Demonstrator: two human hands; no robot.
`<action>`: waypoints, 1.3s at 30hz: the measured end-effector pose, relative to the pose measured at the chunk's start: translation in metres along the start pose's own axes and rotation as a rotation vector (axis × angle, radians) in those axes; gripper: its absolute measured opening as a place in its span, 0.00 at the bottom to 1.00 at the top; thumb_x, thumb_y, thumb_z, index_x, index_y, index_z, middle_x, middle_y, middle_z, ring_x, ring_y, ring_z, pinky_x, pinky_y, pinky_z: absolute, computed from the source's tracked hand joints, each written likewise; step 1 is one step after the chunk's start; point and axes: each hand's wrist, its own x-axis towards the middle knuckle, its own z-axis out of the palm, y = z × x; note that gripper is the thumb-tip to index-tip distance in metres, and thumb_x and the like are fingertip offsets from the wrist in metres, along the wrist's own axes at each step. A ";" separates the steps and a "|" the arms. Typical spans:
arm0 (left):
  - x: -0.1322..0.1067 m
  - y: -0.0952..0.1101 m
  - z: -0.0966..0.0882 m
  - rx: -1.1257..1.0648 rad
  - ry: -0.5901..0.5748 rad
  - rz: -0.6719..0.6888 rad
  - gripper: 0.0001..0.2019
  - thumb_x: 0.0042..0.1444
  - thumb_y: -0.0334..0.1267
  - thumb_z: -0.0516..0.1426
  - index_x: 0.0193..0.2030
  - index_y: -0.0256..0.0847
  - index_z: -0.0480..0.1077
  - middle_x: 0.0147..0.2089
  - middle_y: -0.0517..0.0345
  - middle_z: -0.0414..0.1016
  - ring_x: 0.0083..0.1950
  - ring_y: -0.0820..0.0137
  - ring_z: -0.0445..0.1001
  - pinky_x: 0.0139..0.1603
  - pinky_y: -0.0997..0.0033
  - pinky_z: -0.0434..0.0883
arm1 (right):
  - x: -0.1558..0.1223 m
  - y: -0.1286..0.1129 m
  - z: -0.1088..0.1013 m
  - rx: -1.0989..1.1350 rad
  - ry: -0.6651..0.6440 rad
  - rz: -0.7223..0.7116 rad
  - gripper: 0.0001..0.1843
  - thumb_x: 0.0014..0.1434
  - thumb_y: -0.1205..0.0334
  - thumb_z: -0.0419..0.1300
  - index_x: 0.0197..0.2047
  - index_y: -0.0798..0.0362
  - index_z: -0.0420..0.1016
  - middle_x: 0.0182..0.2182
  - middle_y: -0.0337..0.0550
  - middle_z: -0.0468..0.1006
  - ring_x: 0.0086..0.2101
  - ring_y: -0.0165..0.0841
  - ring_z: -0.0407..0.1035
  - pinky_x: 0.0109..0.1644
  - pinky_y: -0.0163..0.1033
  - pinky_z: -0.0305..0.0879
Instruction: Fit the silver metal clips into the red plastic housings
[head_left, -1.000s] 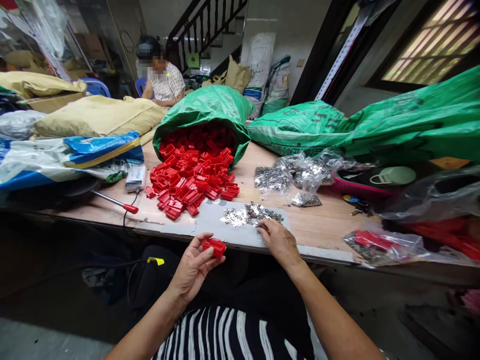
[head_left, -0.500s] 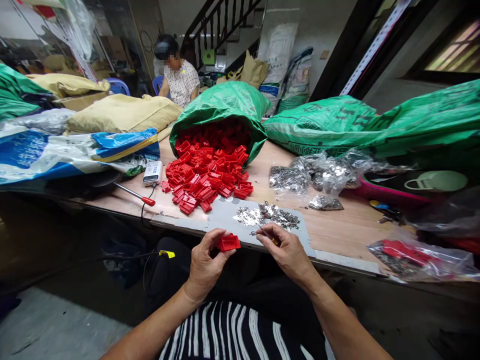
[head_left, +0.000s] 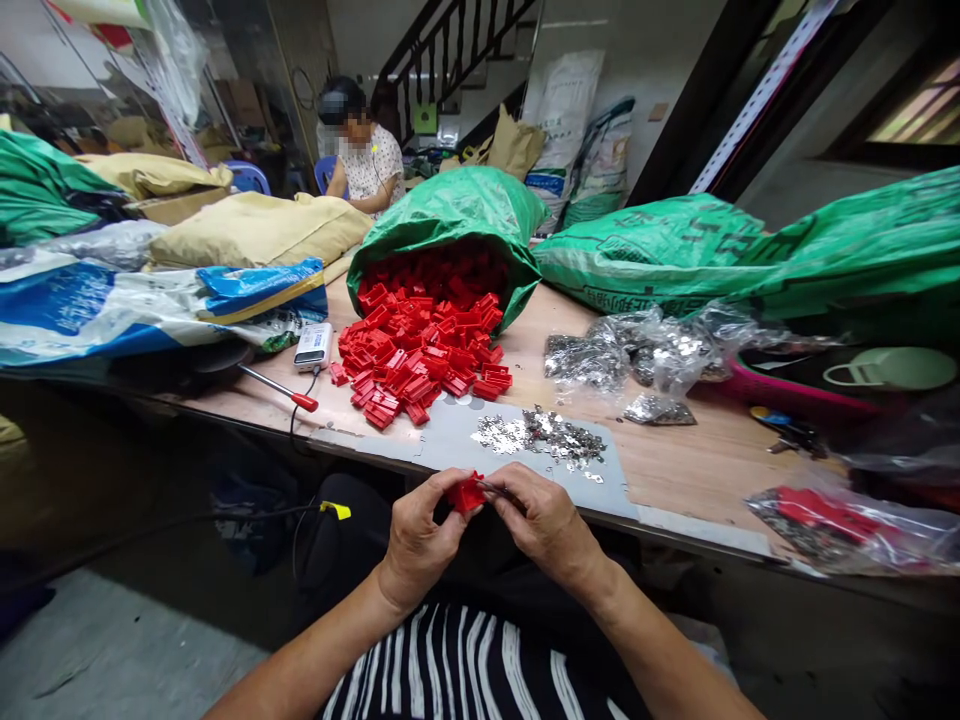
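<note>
My left hand [head_left: 424,535] pinches a small red plastic box-shaped part [head_left: 466,494] between thumb and fingers, just off the table's front edge. My right hand [head_left: 544,520] is closed on a thin metal tool [head_left: 493,488], its tip at the right side of the red part. Fingers hide most of the tool, so its exact kind is unclear. Beyond the hands, loose small flat metal pieces [head_left: 536,433] lie on a grey mat [head_left: 450,440]. Behind them, a heap of similar red parts [head_left: 420,350] spills out of a green sack [head_left: 465,200].
Clear bags of metal pieces [head_left: 656,350] and a pink tray [head_left: 802,392] lie to the right. On the left are a white device [head_left: 313,346] with a cable, a red-tipped lever [head_left: 281,388] and stuffed sacks [head_left: 259,230]. Another person [head_left: 367,160] sits behind the table.
My right hand has moved left, bringing the tool from over the mat's edge to the red part. The red part is now turned and tilted in my left hand.
</note>
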 end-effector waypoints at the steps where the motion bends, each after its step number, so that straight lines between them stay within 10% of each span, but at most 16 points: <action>1: 0.000 0.000 0.000 -0.001 0.002 -0.004 0.16 0.55 0.32 0.59 0.51 0.46 0.70 0.46 0.56 0.80 0.45 0.67 0.79 0.48 0.69 0.75 | 0.000 -0.001 -0.001 0.026 -0.008 0.005 0.11 0.62 0.68 0.52 0.42 0.50 0.75 0.36 0.45 0.77 0.38 0.35 0.71 0.44 0.40 0.68; 11: -0.001 0.001 -0.001 -0.036 0.036 -0.037 0.16 0.54 0.33 0.61 0.50 0.46 0.70 0.46 0.56 0.80 0.45 0.67 0.79 0.47 0.69 0.75 | -0.001 0.011 -0.010 0.252 0.038 0.261 0.11 0.62 0.53 0.56 0.38 0.51 0.72 0.31 0.39 0.74 0.31 0.31 0.66 0.37 0.35 0.63; 39: -0.011 0.007 0.000 -0.325 -0.104 -0.126 0.16 0.49 0.29 0.65 0.45 0.42 0.73 0.44 0.55 0.80 0.44 0.68 0.79 0.46 0.72 0.75 | -0.017 0.016 0.006 1.059 -0.279 0.538 0.20 0.53 0.52 0.66 0.38 0.51 0.60 0.24 0.29 0.57 0.21 0.21 0.46 0.23 0.30 0.39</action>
